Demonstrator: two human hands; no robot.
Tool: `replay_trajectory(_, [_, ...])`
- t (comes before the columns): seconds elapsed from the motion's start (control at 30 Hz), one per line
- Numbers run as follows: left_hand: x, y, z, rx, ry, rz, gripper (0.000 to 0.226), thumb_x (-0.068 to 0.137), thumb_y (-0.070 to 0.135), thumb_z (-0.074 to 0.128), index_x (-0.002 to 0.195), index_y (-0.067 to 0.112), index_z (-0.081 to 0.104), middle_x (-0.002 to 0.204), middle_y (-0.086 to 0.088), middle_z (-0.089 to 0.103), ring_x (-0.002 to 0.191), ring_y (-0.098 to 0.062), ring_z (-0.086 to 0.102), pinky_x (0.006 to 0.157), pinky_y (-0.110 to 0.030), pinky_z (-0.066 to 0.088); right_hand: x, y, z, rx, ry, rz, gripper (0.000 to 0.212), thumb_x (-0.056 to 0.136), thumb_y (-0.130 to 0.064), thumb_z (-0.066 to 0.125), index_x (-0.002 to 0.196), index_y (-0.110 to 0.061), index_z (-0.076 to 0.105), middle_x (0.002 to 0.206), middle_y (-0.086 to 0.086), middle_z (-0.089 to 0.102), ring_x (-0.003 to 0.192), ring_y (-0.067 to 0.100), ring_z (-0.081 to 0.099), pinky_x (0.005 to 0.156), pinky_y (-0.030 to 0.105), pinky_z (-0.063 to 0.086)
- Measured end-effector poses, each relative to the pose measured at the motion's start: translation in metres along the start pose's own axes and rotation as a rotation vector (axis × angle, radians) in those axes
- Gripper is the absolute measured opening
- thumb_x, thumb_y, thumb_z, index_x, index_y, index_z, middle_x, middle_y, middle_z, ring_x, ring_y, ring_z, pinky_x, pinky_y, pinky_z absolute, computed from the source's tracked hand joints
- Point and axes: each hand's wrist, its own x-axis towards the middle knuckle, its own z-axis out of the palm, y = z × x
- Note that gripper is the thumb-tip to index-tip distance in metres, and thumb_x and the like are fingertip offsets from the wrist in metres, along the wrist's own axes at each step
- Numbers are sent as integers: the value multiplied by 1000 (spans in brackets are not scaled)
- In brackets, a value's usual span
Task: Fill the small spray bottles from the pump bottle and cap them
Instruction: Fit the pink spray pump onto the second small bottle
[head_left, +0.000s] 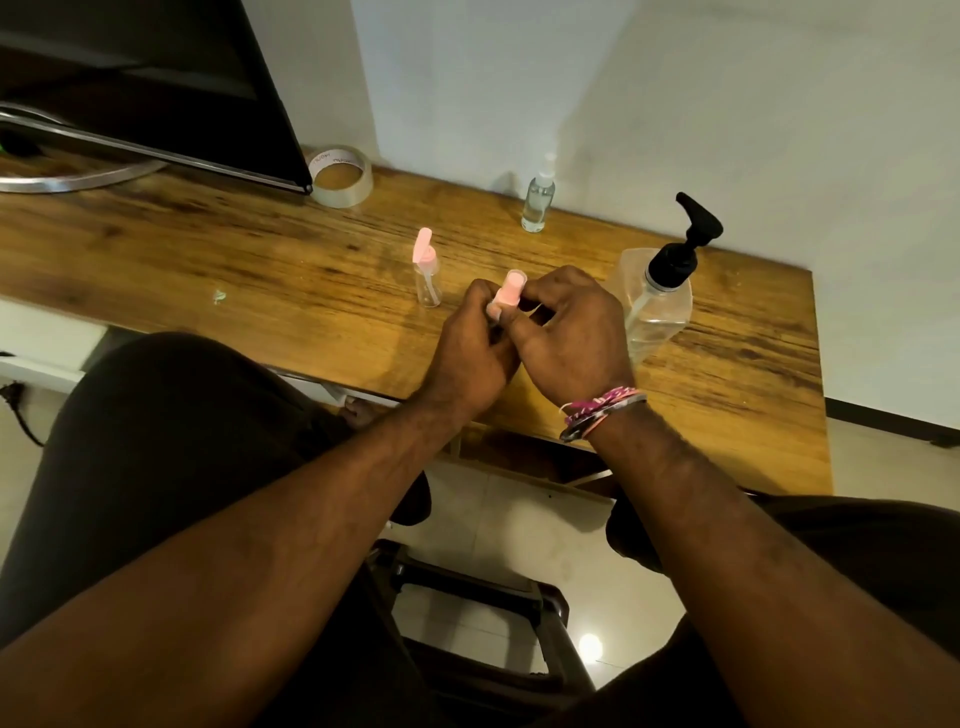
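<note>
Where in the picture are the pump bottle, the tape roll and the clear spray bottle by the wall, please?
pump bottle (658, 306): head view, on its clear body.
tape roll (358, 189): head view, on its outer band.
clear spray bottle (538, 203): head view, on its body.

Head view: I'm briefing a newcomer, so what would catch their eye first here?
Both hands, left and right, meet mid-table, gripping a small pink-capped bottle. Just right of them stands the big pump bottle with its black pump. A second pink-capped bottle stands left of the hands.
</note>
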Motion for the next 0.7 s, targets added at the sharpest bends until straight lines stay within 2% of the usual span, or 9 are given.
replay_trajectory(0.1, [11, 20, -13, 55, -183, -177, 41, 91, 29, 70, 127, 14, 57, 106, 6, 71, 99, -7, 69, 85, -44, 61, 8, 1, -12, 11, -24, 13, 27, 87, -37, 82, 107, -18, 82, 95, -6, 65, 81, 3, 56, 65, 5, 34])
replay_trajectory(0.17, [19, 36, -28, 107, -312, -238, 46, 94, 31, 75, 135, 22, 57, 120, 8, 71, 113, -8, 67, 94, -36, 58, 11, 0, -18, 28, -22, 3, 27, 87, -38, 82, 106, -19, 82, 95, -7, 63, 78, -1, 52, 63, 2, 33])
replay_trajectory(0.3, [29, 63, -57, 305, -516, -215, 39, 96, 32, 75, 132, 29, 60, 116, 12, 71, 112, -7, 67, 91, -29, 56, 11, -7, -21, 23, -16, -41, 27, 88, -38, 81, 106, -18, 81, 96, -6, 64, 84, 6, 56, 64, 5, 33])
replay_trajectory(0.43, [28, 64, -65, 376, -589, -221, 34, 97, 29, 75, 128, 22, 65, 112, 8, 74, 106, -8, 71, 92, -30, 57, 9, -3, -20, 13, -26, -31, 27, 87, -41, 82, 100, -17, 81, 94, -5, 64, 79, 6, 57, 62, 12, 37])
replay_trajectory(0.57, [25, 52, -63, 371, -630, -210, 24, 96, 23, 76, 116, 32, 65, 105, 15, 72, 93, 10, 68, 75, -11, 51, 8, 3, -19, 12, -97, -62, 30, 86, -46, 81, 92, -16, 78, 90, -4, 65, 77, 4, 58, 61, 17, 40])
replay_trajectory(0.6, [26, 51, -62, 363, -639, -209, 24, 96, 22, 76, 113, 34, 65, 103, 16, 72, 91, 12, 67, 73, -10, 50, 8, 3, -19, 2, -101, -67, 31, 86, -47, 80, 92, -16, 77, 89, -4, 65, 76, 5, 58, 60, 17, 39])
replay_trajectory(0.63, [28, 51, -60, 350, -647, -215, 24, 96, 22, 77, 113, 35, 66, 103, 16, 72, 93, 11, 68, 76, -12, 51, 8, 4, -20, -11, -103, -72, 32, 87, -47, 80, 91, -16, 75, 88, -3, 64, 75, 6, 57, 59, 18, 39])
replay_trajectory(0.7, [30, 52, -58, 353, -663, -224, 27, 93, 23, 79, 118, 32, 70, 107, 14, 75, 103, 1, 69, 89, -26, 56, 9, 4, -21, -55, -116, -98, 33, 88, -49, 78, 89, -16, 69, 84, -3, 61, 72, 11, 55, 58, 23, 38])
